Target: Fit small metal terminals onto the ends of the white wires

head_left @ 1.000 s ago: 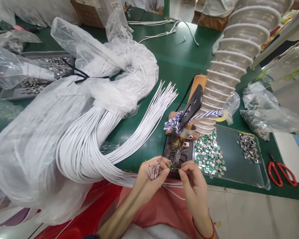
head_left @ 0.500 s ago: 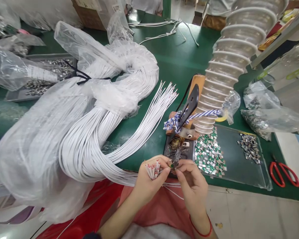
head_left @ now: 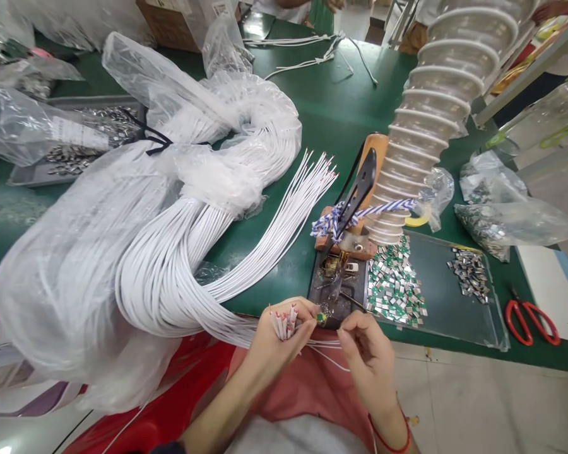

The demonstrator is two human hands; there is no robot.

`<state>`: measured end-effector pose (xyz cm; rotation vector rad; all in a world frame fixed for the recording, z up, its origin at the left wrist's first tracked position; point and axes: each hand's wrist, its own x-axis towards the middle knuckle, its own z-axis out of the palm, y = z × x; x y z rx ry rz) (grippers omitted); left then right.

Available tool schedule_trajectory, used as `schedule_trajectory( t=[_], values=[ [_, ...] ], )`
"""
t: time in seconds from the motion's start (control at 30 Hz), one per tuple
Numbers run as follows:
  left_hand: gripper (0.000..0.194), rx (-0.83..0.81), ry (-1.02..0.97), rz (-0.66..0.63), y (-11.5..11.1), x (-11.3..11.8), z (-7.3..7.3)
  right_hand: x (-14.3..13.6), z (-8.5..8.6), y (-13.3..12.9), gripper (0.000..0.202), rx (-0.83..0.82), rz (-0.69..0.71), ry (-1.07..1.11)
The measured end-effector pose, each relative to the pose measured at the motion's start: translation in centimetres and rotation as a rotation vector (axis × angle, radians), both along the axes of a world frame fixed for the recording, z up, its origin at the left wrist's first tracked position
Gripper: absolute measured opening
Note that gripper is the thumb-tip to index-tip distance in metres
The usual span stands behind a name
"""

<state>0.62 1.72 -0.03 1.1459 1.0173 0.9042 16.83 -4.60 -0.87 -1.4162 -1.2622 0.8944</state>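
Note:
Near the table's front edge, my left hand (head_left: 284,334) is closed around a bundle of white cables (head_left: 283,320) with reddish tips. At its fingertips shows a small green circuit board (head_left: 320,318). My right hand (head_left: 366,350) is just to the right, apart from the left, with thumb and fingertips curled close together; whether something small is between them is too small to tell. Beyond both hands stands a soldering fixture (head_left: 357,195) with a black lever, tied with a blue-and-white cord (head_left: 388,207). Small green-and-silver boards (head_left: 395,284) lie on a tray right of it.
A large wrapped coil of white cable (head_left: 170,271) covers the left side. A ribbed hose (head_left: 426,120) comes down from the upper right. Red-handled scissors (head_left: 532,321), metal connectors (head_left: 471,274) and bags of parts (head_left: 492,214) lie at right.
My right hand has moved away from the left fingertips and slightly down, opening a gap between the hands. The small board at my left fingertips shows more clearly.

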Motion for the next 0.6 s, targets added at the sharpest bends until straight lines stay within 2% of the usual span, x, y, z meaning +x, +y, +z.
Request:
schedule_trajectory(
  t=[0.17, 0.33, 0.5, 0.6],
  values=[
    [0.022, 0.002, 0.005, -0.087, -1.0, -0.4, 0.3, 0.1, 0.7, -0.1, 0.005, -0.053, 0.111, -0.066],
    [0.025, 0.039, 0.034, -0.219, -2.5, -1.1, -0.6, 0.7, 1.1, -0.2, 0.005, -0.086, 0.226, -0.089],
    [0.042, -0.178, -0.103, -0.237, -3.6, -1.2, -1.7, 1.5, 1.2, -0.2, 0.01, -0.087, 0.355, -0.07],
    [0.044, -0.305, -0.182, -0.215, -3.8, -0.9, -2.1, 2.5, 1.7, -0.2, 0.012, -0.054, 0.457, -0.079]
  ],
)
